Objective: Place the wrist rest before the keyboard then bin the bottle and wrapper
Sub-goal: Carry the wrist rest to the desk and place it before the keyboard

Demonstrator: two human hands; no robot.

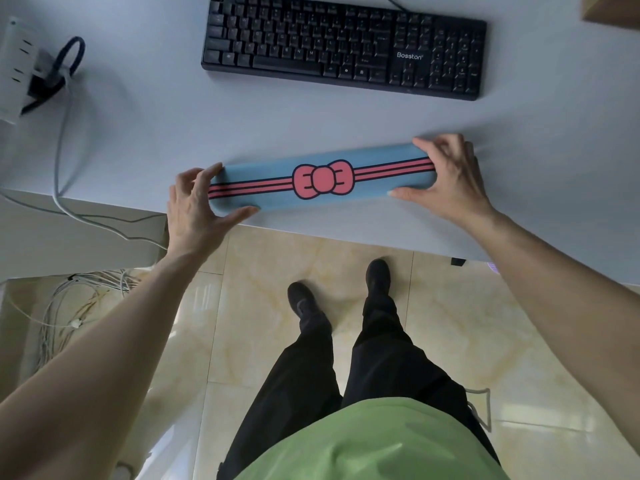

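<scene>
A long blue wrist rest [263, 199] with pink stripes and a pink bow lies near the front edge of the white desk [166, 140], slightly tilted. My left hand [195, 206] grips its left end between thumb and fingers. My right hand [450, 178] grips its right end the same way. The black keyboard [343, 46] sits farther back on the desk, with a strip of bare desk between it and the wrist rest. No bottle, wrapper or bin is in view.
A white power strip [14, 67] with a black plug and cables sits at the desk's left edge. Loose cables [69, 306] lie on the tiled floor at the left. A wooden edge [609, 8] shows at the top right.
</scene>
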